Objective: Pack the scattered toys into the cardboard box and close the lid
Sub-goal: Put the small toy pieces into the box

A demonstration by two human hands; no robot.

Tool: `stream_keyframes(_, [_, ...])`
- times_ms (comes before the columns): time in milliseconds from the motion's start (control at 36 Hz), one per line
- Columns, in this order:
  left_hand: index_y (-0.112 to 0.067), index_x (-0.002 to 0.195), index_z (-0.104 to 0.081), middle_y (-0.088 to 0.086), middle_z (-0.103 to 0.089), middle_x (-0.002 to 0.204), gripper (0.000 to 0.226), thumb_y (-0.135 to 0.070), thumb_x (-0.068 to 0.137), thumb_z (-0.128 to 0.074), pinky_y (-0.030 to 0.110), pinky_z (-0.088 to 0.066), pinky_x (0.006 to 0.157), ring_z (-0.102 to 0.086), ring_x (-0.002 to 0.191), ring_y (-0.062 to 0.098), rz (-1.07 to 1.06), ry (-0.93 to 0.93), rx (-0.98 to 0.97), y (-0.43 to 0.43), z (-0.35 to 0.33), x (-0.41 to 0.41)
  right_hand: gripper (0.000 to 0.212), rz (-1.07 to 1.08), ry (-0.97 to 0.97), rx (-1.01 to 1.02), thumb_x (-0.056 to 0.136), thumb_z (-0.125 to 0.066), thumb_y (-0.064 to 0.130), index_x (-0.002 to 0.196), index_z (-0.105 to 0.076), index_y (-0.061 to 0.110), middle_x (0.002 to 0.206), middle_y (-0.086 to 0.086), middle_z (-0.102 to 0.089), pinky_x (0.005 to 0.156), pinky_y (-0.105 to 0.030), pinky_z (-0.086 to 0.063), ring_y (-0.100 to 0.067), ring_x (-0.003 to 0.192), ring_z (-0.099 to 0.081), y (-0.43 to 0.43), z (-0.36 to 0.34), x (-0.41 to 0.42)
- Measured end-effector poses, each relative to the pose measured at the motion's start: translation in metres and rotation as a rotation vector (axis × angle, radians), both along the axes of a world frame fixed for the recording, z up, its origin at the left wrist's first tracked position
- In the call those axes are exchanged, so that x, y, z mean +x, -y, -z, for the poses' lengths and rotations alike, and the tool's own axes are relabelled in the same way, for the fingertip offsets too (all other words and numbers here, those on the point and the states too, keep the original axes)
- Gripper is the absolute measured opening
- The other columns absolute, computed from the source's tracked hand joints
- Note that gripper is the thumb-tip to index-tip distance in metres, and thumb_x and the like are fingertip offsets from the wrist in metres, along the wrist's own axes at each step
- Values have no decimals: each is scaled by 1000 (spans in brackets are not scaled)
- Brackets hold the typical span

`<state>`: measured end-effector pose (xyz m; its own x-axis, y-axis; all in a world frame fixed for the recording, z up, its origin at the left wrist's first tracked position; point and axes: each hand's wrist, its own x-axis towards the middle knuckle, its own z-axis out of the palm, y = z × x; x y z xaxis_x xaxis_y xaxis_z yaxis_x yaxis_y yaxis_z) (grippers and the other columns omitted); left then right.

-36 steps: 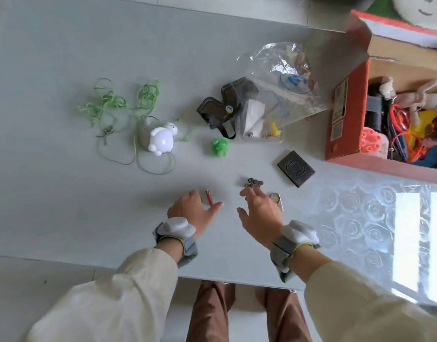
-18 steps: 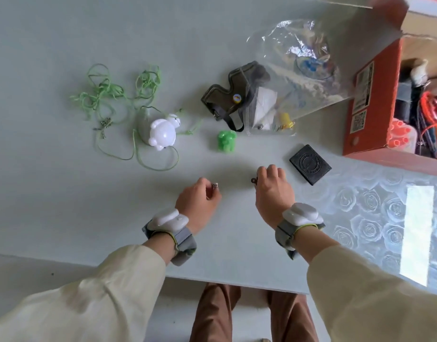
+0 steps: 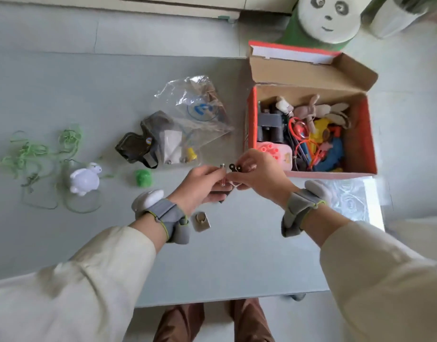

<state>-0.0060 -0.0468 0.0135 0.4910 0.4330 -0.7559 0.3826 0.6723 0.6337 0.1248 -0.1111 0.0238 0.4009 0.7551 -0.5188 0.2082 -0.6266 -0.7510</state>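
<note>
Small capped tube (image 3: 222, 169) pinched by left hand (image 3: 200, 186), black metal piece (image 3: 234, 167) by right hand (image 3: 259, 174), beside open cardboard box (image 3: 364, 139). Both judged light, rigid, slippery; best held by fingertip pinch.

Grey table (image 3: 64, 95), rose-embossed patch (image 3: 348, 201) at its near right corner. Beyond the far edge: green panda-faced stool (image 3: 328, 18) and pale cylinder (image 3: 395, 16) on floor tiles (image 3: 409, 70).

Too small to identify: dark piece (image 3: 234, 167) in right hand (image 3: 259, 175). Blurred: slim tube (image 3: 222, 175) in left hand (image 3: 200, 187). Mostly hidden beneath them: black item (image 3: 221, 197).
</note>
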Motion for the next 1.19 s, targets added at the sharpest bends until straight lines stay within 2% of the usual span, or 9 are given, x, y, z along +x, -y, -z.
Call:
stream_keyframes(222, [-20,86,-56,3,-66,86,7,-22,93,-56,34,-54,79,-65,84,19,94,-7,-3,35,-14,111,6,76,-8,-36,80,-70,8,85,-66,8,87,-15,-71,69,-42,-60,-31,75,-71,45,-7,108])
stream_keyframes(361, [-18,83,-62,2,-63,84,8,-19,90,-60,30,-57,72,-60,88,17,79,-18,26,55,-3,171,9,89,75,-42,77,-72,20,74,-64,22,77,0,-68,53,-16,-48,-9,64,-61,66,1,167])
stream_keyframes(500, [-12,80,-66,-1,-66,71,11,-17,89,-62,26,-56,69,-60,76,14,-10,-54,19,61,8,213,10,239,-48,-28,79,-71,17,76,-61,18,87,-11,-71,70,-39,-60,-23,72,-71,71,20,200])
stream_keyframes(639, [-10,74,-64,-1,-68,56,18,-17,90,-61,15,-54,53,-65,52,7,-101,-104,-56,58,23,243,16,363,22,4,82,-67,18,93,-54,20,76,-6,-72,70,-34,-59,-17,61,-71,70,34,223])
stream_keyframes(722, [-5,79,-62,4,-66,58,14,-16,89,-62,19,-55,59,-63,49,11,-173,-177,-105,57,37,258,6,232,78,-54,85,-63,19,91,-63,18,77,-4,-73,70,-25,-55,-10,62,-68,70,44,235])
stream_keyframes(833, [-8,83,-60,7,-65,73,15,-21,91,-59,22,-55,60,-62,63,14,-163,-229,-153,52,49,263,8,94,79,-105,84,-68,20,85,-70,12,87,-6,-72,81,-38,-57,-22,81,-69,67,47,246])
stream_keyframes(945, [-10,79,-59,4,-60,73,18,-22,92,-58,22,-50,59,-57,66,12,-130,-269,-108,48,56,263,12,-75,196,-108,83,-69,21,85,-71,9,85,-5,-71,77,-29,-55,-18,79,-67,62,41,264])
stream_keyframes(1083, [-13,76,-57,15,-63,75,23,-27,93,-54,32,-46,67,-58,70,31,324,-511,519,48,71,249,17,-671,510,-302,88,-56,15,101,-63,6,93,-6,-56,76,-29,-47,-28,97,-59,59,36,271])
stream_keyframes(1195, [-14,90,-63,-1,-64,79,19,-32,89,-59,33,-48,72,-60,80,23,687,-436,719,51,66,248,16,-834,507,-361,88,-52,7,81,-59,19,89,-1,-46,70,-27,-42,-26,95,-57,62,42,271])
